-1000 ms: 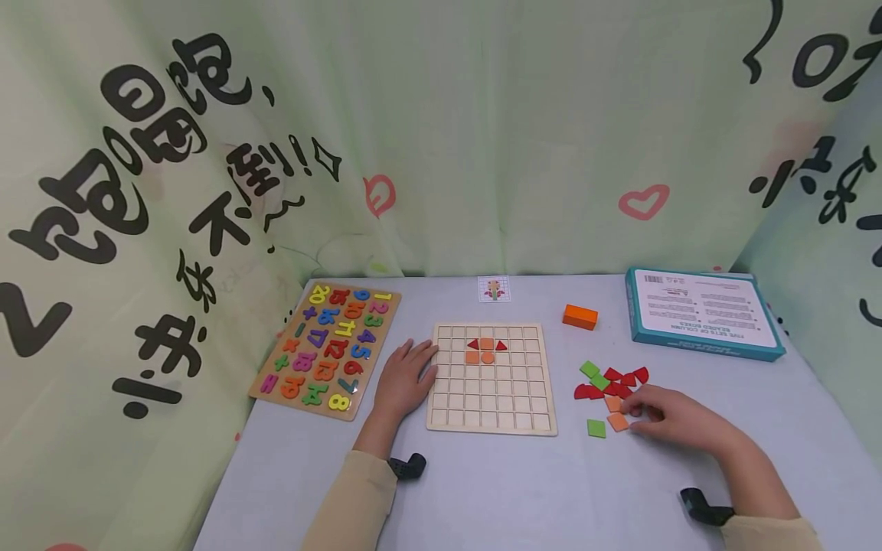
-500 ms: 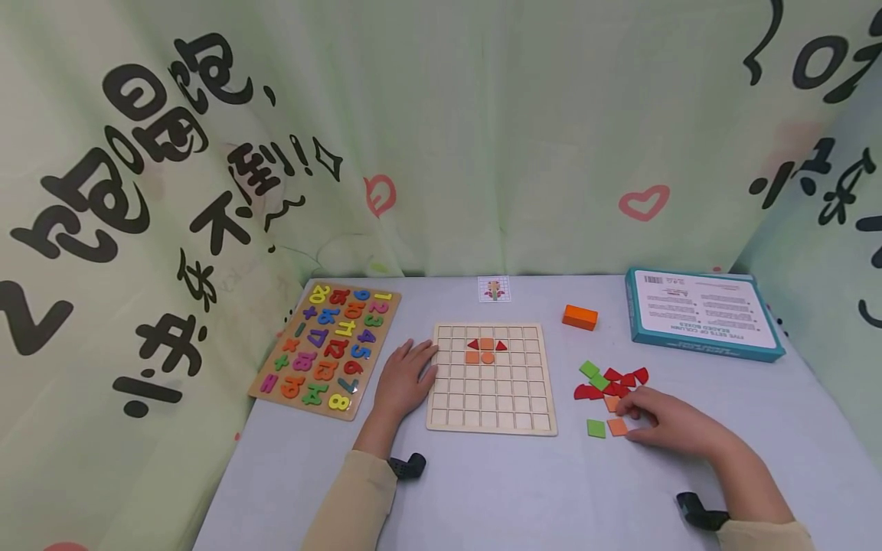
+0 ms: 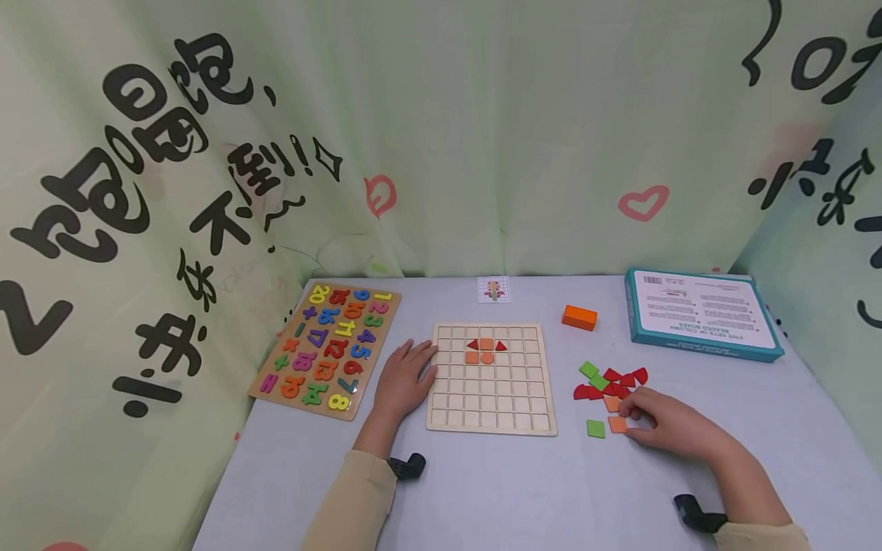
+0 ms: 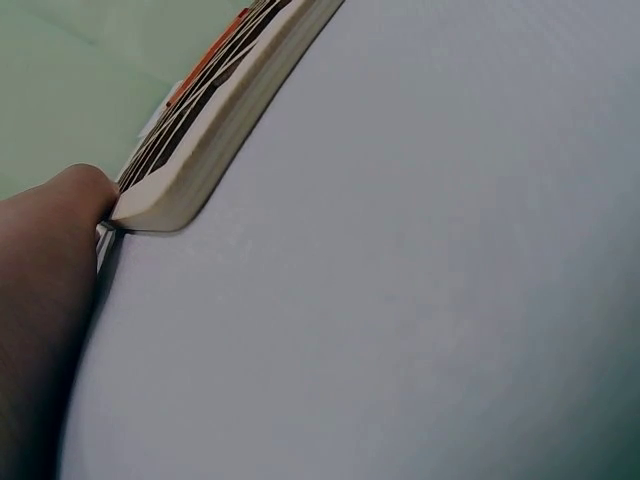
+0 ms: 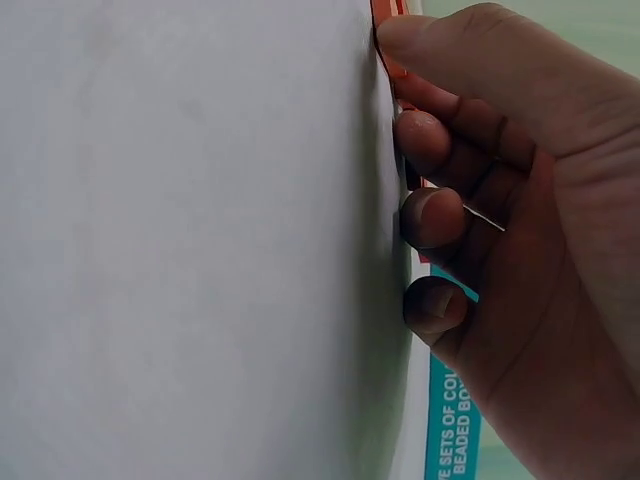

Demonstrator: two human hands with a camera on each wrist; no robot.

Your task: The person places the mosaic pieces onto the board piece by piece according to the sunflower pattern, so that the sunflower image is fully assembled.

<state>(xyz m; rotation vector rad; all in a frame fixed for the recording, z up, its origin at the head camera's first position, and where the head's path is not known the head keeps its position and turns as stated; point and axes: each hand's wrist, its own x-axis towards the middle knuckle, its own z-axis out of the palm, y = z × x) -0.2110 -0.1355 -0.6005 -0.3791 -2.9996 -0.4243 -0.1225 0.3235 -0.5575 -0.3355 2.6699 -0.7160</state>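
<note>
My left hand (image 3: 403, 381) lies with fairly straight fingers along the left edge of a wooden grid board (image 3: 492, 435). In the left wrist view the thumb (image 4: 85, 190) meets the board's corner. Near the top of the grid sit two red triangles, two orange squares (image 3: 486, 344) and an orange disc (image 3: 488, 357). My right hand (image 3: 671, 428), fingers curled, pinches an orange square tile (image 3: 617, 425) at the table, the thumb at its near edge. A second orange tile (image 3: 612, 403) lies partly under the fingers, beside red pieces (image 3: 589, 392) and green squares (image 3: 589, 370).
A lone green square (image 3: 596, 428) lies left of the right hand. Left stands a number puzzle board (image 3: 372, 360). Behind the grid are a small pattern card (image 3: 494, 289) and an orange block (image 3: 580, 317). A teal box (image 3: 706, 314) occupies the back right; a printed curtain (image 3: 551, 153) hangs behind.
My right hand has shifted slightly left, and its thumb has come to the orange square tile, which has turned straighter. The left hand and the board have stayed put.
</note>
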